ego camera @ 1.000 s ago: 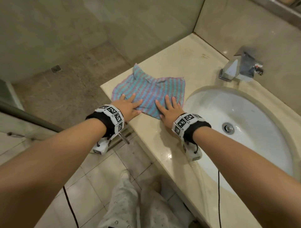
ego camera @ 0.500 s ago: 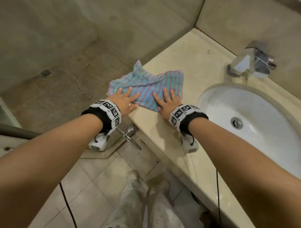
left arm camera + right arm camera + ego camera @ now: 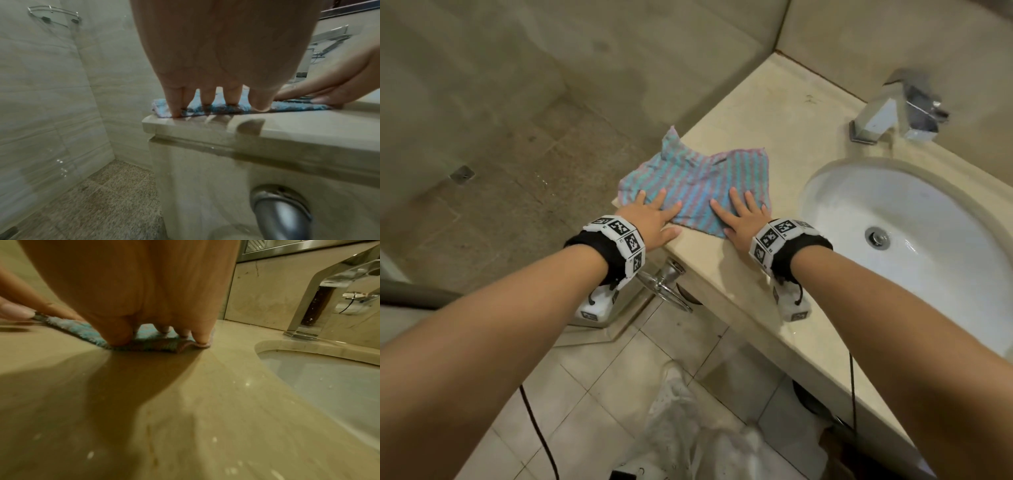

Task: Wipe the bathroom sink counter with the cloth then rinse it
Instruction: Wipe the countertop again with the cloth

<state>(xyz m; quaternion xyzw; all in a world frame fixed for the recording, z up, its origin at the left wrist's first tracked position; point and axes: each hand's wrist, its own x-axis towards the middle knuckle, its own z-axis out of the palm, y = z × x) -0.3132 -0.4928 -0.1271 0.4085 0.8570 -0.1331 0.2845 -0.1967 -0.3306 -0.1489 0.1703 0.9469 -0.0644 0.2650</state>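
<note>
Shower floor, far left: speckled stone, below the desk's end. My left hand: flat on the near left part of the cloth, fingers straight and spread, pressing down, gripping nothing; thumb at the desk's front edge. Cloth: blue and pink stripes, spread on the left end of the desk, one far corner poking up past the desk's left edge. My right hand: flat on the cloth's near right part, fingers straight and spread, tips pressed into the fabric, holding nothing. Desk: beige stone, glossy, with droplets near the front. Sink basin: white oval, sunk into the desk just right of my right hand, metal drain in its middle. Faucet: chrome, square-bodied, behind the basin by the wall.
</note>
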